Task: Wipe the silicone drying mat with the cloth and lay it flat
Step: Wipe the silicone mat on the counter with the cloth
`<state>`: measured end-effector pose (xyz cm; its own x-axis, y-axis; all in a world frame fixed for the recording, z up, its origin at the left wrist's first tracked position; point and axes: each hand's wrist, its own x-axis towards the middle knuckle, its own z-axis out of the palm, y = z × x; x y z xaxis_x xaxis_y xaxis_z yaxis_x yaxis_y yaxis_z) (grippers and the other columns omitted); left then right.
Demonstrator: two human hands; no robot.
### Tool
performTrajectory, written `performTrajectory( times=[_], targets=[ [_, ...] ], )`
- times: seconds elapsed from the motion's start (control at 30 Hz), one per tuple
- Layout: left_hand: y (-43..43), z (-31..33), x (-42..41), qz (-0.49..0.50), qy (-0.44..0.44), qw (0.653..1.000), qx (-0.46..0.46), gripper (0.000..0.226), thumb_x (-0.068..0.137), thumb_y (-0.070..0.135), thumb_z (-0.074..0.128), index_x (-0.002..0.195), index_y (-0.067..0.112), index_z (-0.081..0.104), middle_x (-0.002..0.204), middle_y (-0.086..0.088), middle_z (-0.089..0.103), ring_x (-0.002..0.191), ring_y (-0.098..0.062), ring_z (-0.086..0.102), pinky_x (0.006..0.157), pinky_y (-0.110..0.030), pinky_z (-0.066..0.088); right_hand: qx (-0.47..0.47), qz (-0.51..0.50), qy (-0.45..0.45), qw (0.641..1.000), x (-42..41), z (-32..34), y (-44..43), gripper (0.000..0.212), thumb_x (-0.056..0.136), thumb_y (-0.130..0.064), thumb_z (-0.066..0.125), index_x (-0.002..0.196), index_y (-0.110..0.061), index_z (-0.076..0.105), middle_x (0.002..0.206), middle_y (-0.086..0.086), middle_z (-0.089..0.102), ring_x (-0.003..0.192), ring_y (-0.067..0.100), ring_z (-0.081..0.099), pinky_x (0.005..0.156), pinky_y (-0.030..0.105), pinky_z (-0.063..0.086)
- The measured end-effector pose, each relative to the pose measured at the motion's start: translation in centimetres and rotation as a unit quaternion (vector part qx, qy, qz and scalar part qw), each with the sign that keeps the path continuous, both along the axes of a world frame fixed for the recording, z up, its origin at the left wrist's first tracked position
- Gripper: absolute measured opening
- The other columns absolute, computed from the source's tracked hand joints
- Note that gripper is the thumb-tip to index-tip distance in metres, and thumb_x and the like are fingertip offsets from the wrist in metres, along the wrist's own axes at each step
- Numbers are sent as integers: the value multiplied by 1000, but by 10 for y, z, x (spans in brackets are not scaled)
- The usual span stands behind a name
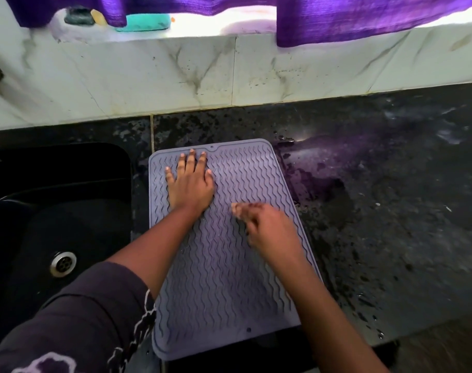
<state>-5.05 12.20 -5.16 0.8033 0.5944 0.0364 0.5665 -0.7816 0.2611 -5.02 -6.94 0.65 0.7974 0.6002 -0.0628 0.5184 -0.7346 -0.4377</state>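
A grey silicone drying mat (224,278) with wavy ridges lies flat on the dark stone counter, its near edge hanging a little over the counter's front. My left hand (190,184) presses flat on the mat's far left part, fingers spread. Over the middle of the mat is my right hand (267,227), blurred by motion, its fingers loosely curled and pointing left. I see no cloth in either hand or anywhere on the counter.
A black sink (54,211) with a metal drain (63,263) lies left of the mat. The wet counter (377,211) stretches to the right. Behind runs a marble-tiled wall (229,71) with a sill holding a teal sponge (142,22), under purple curtains (364,17).
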Motion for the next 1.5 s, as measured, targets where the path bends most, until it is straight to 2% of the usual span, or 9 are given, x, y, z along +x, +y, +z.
performTrajectory(
  times=[0.07,0.2,0.37,0.53,0.7,0.93,1.1,1.27,1.5],
  targets=[
    [0,0,0,-2,-4,1000,-2,55,96,41,22,149,25,18,158,-3,16,146,-24,9,114,-55,2,47,-21,-26,998,13,0,17,31,93,-20,50,123,-21,55,126,7,56,106,22,54,90,33,46],
    [-1,2,0,1,-6,1000,-3,55,96,39,23,149,24,20,158,-3,17,146,-24,9,114,-55,2,-54,32,-76,995,3,-12,37,46,95,-11,42,139,-18,36,150,15,28,137,31,23,108,44,27],
    [-1,3,0,-2,-5,1000,-5,54,97,40,23,149,24,20,158,-3,17,146,-24,9,114,-55,2,-92,64,-48,993,-38,-14,-10,50,91,-10,46,140,-17,33,149,18,29,135,35,28,103,48,35],
    [-1,2,0,-4,-6,1000,-1,54,97,40,23,149,24,20,158,-4,18,146,-25,10,113,-55,3,-25,16,-30,999,-30,4,-15,30,92,-21,50,121,-25,56,125,6,56,100,22,56,81,30,47],
    [0,2,0,-3,-6,1000,-2,54,97,39,24,148,24,22,158,-4,18,146,-25,10,114,-56,3,-43,4,-46,998,-6,-5,32,45,94,-11,43,138,-21,38,148,15,31,135,34,26,105,45,32],
    [-1,3,-1,-1,-7,1000,-2,54,97,40,23,148,24,21,158,-4,19,146,-25,11,114,-56,4,-114,69,-41,990,-49,-5,-14,49,92,-9,45,139,-16,36,149,19,27,134,37,26,101,48,37],
    [-5,14,-8,-13,-18,999,-31,50,98,37,27,147,24,26,157,-4,21,146,-23,11,115,-55,0,-51,29,26,998,-34,10,-26,30,94,-18,48,123,-23,53,115,5,60,87,17,55,75,27,49],
    [-36,21,-54,-33,8,999,-42,51,97,37,33,147,28,24,158,-5,18,146,-22,8,112,-54,-9,-50,37,-27,998,-18,-8,7,50,93,-9,44,141,-20,33,149,12,30,136,30,25,110,42,24],
    [-72,7,-101,-20,60,997,-41,56,97,50,17,148,37,-1,160,2,-5,146,-20,-10,111,-54,-12,-84,91,-47,991,-50,-12,-32,51,92,-9,44,141,-19,33,151,12,27,136,31,23,107,44,32]
  ],
)
